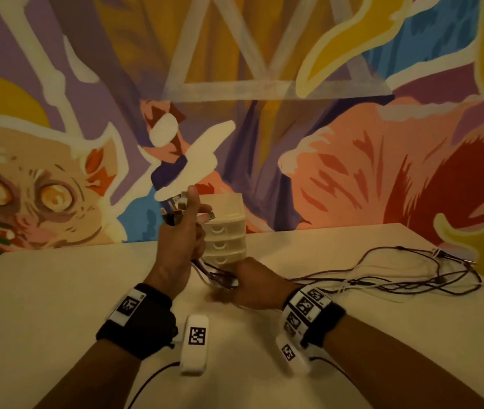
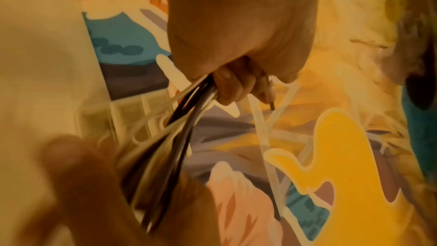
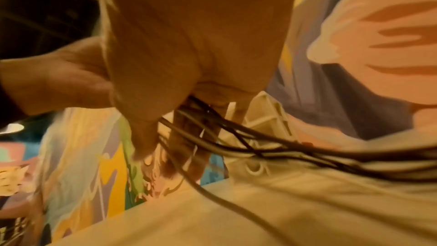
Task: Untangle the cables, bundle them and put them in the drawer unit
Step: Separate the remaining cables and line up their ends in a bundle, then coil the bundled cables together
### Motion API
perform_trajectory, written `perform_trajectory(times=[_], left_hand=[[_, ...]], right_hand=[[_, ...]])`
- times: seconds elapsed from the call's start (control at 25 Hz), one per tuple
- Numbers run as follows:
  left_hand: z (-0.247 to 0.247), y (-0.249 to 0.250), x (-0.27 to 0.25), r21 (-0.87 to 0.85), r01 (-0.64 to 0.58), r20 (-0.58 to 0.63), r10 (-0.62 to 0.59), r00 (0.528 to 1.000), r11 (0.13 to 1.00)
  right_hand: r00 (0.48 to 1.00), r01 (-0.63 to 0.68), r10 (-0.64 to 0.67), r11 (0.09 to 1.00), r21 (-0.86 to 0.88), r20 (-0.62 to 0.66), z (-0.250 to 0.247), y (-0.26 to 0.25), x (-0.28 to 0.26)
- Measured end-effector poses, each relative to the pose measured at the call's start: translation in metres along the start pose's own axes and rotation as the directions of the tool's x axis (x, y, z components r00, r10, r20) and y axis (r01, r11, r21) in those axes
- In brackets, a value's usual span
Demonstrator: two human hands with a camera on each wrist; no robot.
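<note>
Cables [image 1: 382,278] trail right across the desk [image 1: 58,290]; left hand [image 1: 178,240] clamps their plug ends upright, right hand [image 1: 252,284] closed around the strands, likely aligning them for bundling.

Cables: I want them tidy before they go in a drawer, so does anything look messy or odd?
Yes. The cables trail loose and crossed over the table, right of the drawer unit. Both hands, left and right, grip them.

Head cam high, fwd/down over table [image 1: 58,290]; wrist cams close-up, both w/ cables [image 2: 179,119], drawer unit [image 1: 226,228].
</note>
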State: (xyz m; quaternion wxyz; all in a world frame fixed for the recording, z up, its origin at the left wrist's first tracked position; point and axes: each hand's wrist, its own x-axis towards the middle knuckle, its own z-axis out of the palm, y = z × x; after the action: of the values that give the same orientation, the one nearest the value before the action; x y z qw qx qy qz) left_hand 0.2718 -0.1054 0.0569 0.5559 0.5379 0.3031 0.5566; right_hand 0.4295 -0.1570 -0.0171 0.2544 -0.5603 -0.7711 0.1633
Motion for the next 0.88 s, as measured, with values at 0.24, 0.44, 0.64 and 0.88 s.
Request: perform_trajectory(times=[0.24, 0.44, 0.64, 0.88], left_hand=[[-0.057, -0.018, 0.008, -0.089, 0.047, -0.131, -0.058, 0.990, 0.995], [-0.013, -0.066, -0.024, -0.136, 0.199, -0.060, -0.208, 0.976, 0.971], [-0.013, -0.072, -0.007, -0.216, 0.223, -0.027, -0.234, 0.972, 0.951], [-0.013, -0.102, -0.002, -0.367, 0.308, 0.047, -0.313, 0.949, 0.878]], right_hand=[[0.906, -0.276, 0.405, 0.789, -0.549, 0.126, -0.042, 0.064, -0.051], [0.840, -0.337, 0.442, 0.879, -0.336, 0.315, -0.051, 0.020, -0.060], [0.962, -0.101, 0.123, 0.990, -0.099, 0.243, -0.006, -0.010, -0.034], [0.952, -0.205, 0.236, 0.965, -0.164, 0.196, -0.028, 0.002, -0.041]])
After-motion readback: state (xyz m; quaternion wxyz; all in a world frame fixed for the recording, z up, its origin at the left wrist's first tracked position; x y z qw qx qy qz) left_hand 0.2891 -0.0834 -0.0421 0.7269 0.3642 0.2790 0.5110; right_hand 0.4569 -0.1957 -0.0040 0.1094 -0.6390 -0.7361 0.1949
